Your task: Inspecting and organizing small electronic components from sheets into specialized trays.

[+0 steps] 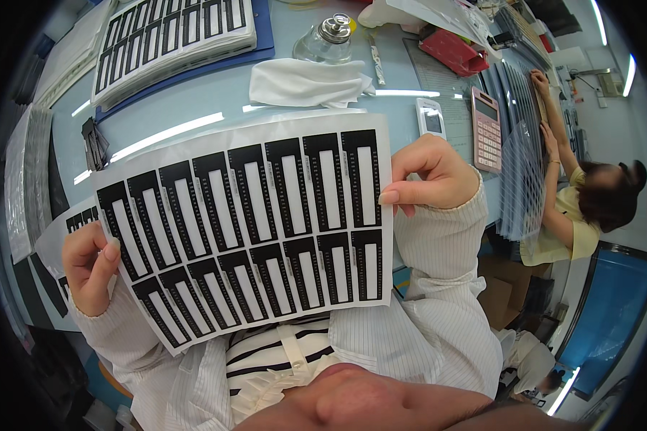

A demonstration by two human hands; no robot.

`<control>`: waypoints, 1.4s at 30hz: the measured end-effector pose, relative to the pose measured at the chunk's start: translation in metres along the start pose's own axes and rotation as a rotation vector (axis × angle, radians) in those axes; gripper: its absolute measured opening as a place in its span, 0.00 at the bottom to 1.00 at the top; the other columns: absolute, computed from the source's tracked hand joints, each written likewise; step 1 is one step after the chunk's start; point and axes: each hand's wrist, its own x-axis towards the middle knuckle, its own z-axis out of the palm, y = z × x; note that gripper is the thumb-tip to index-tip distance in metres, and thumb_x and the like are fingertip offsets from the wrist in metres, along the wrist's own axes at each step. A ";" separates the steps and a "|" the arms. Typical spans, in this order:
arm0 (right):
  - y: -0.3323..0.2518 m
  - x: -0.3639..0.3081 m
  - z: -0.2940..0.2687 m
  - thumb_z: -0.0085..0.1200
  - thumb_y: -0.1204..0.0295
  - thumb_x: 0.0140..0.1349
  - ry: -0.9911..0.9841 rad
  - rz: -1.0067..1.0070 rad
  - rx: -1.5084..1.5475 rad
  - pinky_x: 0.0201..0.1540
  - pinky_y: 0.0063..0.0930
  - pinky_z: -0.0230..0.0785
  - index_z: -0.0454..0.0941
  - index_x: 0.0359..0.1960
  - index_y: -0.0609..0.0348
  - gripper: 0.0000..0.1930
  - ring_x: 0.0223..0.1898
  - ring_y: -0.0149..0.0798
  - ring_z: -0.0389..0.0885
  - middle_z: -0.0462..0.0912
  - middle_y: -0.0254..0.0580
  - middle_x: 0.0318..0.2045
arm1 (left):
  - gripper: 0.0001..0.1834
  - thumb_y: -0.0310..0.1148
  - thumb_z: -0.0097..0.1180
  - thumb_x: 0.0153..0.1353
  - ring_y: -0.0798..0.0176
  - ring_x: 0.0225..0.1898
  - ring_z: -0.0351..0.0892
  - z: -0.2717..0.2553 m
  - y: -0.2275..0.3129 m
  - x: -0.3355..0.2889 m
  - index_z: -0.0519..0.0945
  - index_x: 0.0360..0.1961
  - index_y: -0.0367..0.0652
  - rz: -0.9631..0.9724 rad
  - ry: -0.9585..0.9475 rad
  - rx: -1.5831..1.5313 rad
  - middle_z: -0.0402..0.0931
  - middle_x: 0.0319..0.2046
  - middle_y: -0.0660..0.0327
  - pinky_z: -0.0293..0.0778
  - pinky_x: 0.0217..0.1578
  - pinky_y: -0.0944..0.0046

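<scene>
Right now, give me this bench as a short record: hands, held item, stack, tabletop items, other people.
left hand: left hand pinches the sheet's left edge
right hand: right hand pinches its right edge
held item: printed sheet, two rows of black frames with white centres
stack: similar sheets on a blue board
tabletop items: white cloth, pink calculator
other people: co-worker at picture right

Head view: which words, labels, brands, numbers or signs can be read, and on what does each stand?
None legible enough to quote.
Black-and-white sheet in the left hand and right hand: fine print, too small.
Stacked sheets: print too small.
Pink calculator: key marks too small.
Printed paper: lines too blurred.
</scene>
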 end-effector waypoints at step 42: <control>0.000 -0.001 0.005 0.59 0.68 0.58 0.054 0.104 0.166 0.18 0.16 0.61 0.80 0.22 0.64 0.12 0.14 0.24 0.71 0.80 0.38 0.18 | 0.17 0.35 0.51 0.61 0.76 0.14 0.61 0.005 -0.008 -0.001 0.67 0.17 0.40 -0.134 0.017 -0.170 0.68 0.13 0.66 0.54 0.18 0.75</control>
